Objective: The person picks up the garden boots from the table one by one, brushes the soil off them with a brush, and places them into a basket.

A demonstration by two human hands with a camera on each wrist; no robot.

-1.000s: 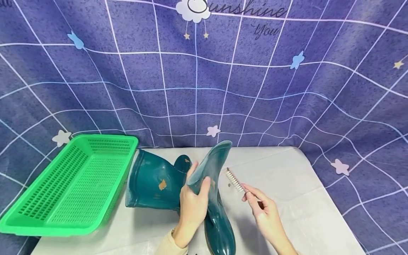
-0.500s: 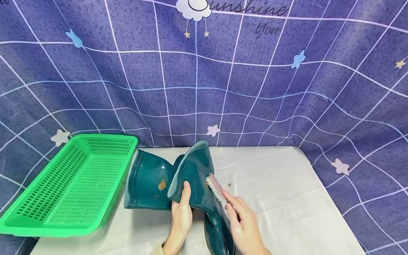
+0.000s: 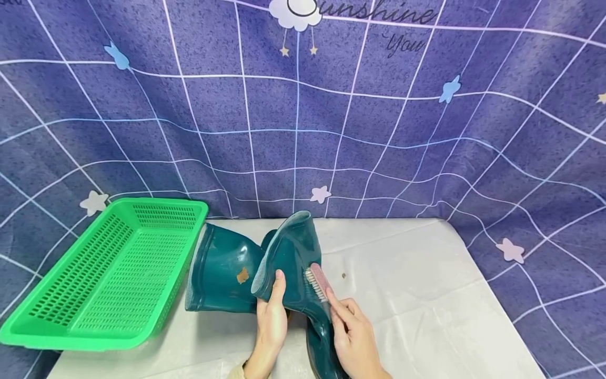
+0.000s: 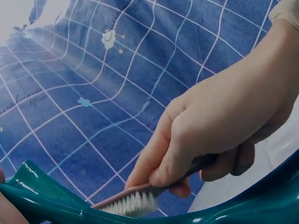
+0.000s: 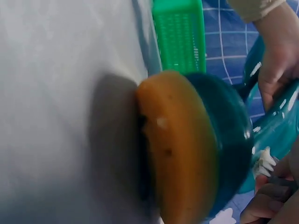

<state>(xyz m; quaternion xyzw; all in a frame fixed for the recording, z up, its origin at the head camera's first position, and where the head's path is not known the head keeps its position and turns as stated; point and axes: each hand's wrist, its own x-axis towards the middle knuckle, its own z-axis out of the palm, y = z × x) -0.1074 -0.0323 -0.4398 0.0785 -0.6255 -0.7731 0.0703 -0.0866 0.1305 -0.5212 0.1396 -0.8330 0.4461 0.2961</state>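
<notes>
A teal rubber boot (image 3: pixel 294 247) leans with its shaft raised and its opening tipped to the left. My left hand (image 3: pixel 272 322) grips the shaft near the rim, thumb on the outer face; its other fingers are mostly hidden. In my right hand (image 3: pixel 354 337) is a pink-backed scrubbing brush (image 3: pixel 321 280), index finger laid along it, white bristles against the shaft's right side. The left wrist view shows those bristles (image 4: pixel 133 205) at the boot's surface. The held boot's tan sole (image 5: pixel 180 149) fills the middle of the right wrist view.
A second teal boot (image 3: pixel 220 263) lies on its side to the left, with a brown dirt patch (image 3: pixel 242 275) on its shaft. Left of it stands a green plastic basket (image 3: pixel 137 337). A small brown crumb (image 3: pixel 344 275) lies on the white-covered table (image 3: pixel 426 295), before a blue curtain.
The boot's shaft has turned and swung left in my left hand. My right hand has brought the brush left from over the table onto the shaft, with a slight shift since half a second ago.
</notes>
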